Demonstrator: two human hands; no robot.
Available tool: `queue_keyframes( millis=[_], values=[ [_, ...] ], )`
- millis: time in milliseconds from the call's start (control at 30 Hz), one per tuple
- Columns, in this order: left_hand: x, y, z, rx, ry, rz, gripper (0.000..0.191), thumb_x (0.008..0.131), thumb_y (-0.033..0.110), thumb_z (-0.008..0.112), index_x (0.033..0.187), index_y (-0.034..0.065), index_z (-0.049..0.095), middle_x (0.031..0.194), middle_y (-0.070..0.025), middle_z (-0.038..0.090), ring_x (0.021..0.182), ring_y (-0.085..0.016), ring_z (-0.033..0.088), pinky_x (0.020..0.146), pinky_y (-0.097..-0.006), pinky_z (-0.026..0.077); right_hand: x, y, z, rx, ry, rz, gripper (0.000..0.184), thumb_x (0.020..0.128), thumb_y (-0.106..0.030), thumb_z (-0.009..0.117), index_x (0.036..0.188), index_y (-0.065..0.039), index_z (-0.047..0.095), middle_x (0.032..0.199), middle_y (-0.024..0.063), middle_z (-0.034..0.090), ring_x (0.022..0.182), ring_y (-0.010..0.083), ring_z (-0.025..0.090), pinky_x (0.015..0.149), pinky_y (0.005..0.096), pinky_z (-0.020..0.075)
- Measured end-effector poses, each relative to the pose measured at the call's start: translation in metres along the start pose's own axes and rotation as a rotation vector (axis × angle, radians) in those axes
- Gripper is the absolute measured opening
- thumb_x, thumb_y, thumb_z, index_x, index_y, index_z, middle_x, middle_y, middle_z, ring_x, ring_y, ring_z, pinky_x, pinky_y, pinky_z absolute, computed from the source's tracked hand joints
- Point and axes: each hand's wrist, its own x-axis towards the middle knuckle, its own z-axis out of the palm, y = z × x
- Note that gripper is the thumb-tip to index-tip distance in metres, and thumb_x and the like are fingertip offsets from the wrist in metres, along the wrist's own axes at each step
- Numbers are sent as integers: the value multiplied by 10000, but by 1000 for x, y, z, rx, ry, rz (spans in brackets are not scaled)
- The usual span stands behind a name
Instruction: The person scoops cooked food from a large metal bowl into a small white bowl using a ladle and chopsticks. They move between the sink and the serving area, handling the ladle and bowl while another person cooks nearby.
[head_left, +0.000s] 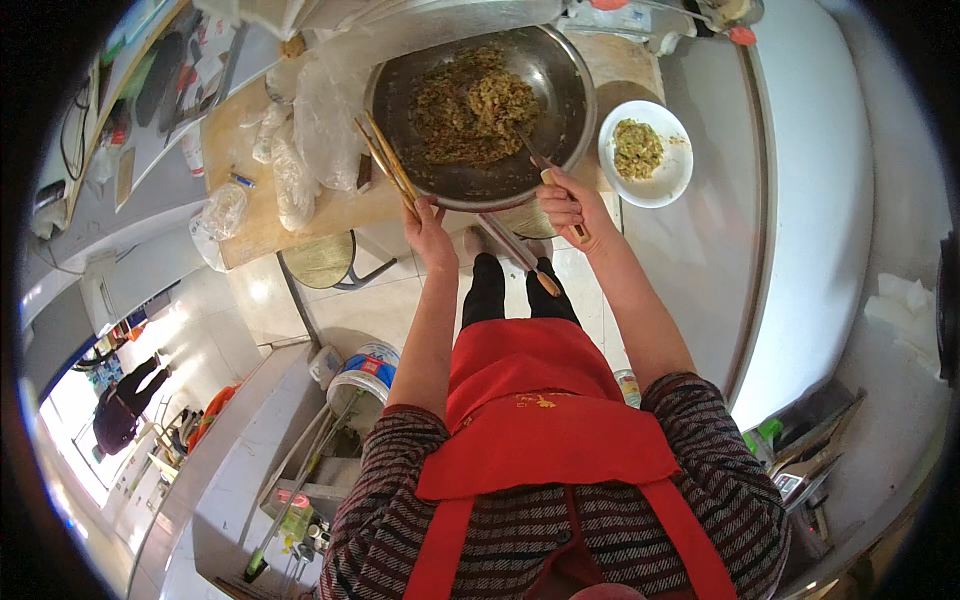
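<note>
My left hand (431, 238) grips a pair of wooden chopsticks (390, 163) that point up and away. Its fingertips are at the near rim of a large steel mixing bowl (588, 90). In that bowl lies a chopped, greenish-brown filling (504, 105), heaped toward the right. My right hand (576, 210) is closed around the wooden handle of a metal utensil (529, 147). The utensil's far end is sunk in the filling, so its shape is hidden. Right of the bowl stands a white dish (681, 181) with a smaller portion of similar filling.
Left of the bowl, plastic bags (294, 180) lie on the wooden table (255, 244). A wooden-handled metal tool (525, 259) juts out below the bowl. There is a stool (321, 259) under the table edge and a bucket (367, 371) at left. Another person (120, 412) stands far off.
</note>
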Motion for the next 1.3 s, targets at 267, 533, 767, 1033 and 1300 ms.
queue_keyframes(
  millis=[267, 533, 767, 1033, 1300],
  values=[
    [-21, -7, -13, 68, 0, -28, 253, 1041, 237, 474, 1197, 48, 535, 1083, -63, 588, 1041, -155, 571, 890, -364, 530, -111, -4, 7, -28, 58, -199, 296, 1016, -199, 504, 1312, -192, 511, 708, -53, 368, 468, -12, 279, 342, 129, 203],
    [-59, 8, -8, 284, 22, 164, 277, 1043, 195, 439, 1248, 27, 522, 1153, -82, 597, 1044, -163, 580, 851, -342, 528, -164, -41, -54, -844, 814, -654, 534, 1005, -187, 525, 1507, -201, 344, 665, 7, 474, 494, 81, 416, 398, 239, 353],
    [-121, 3, 35, 350, -272, 281, 205, 1021, 96, 448, 1186, 15, 538, 1028, -70, 576, 952, -150, 588, 771, -294, 514, -145, -58, -96, -1882, 1065, -849, 558, 944, -100, 570, 1470, -182, 401, 797, 215, 632, 716, 373, 629, 655, 448, 485],
    [-151, -6, 76, 281, -369, 223, 182, 1023, 138, 474, 1129, 19, 561, 1025, -51, 577, 881, -126, 584, 723, -269, 525, -183, -40, -90, -1687, 916, -685, 544, 947, -124, 582, 1465, -192, 428, 785, 158, 579, 694, 254, 570, 744, 358, 492],
    [-146, -3, 62, 303, -342, 198, 204, 1027, 142, 467, 1182, 45, 560, 983, -32, 602, 845, -110, 584, 732, -260, 518, -186, -50, -97, -1747, 864, -655, 549, 938, -120, 592, 1457, -187, 429, 819, 210, 627, 727, 341, 623, 724, 412, 495]
  ],
)
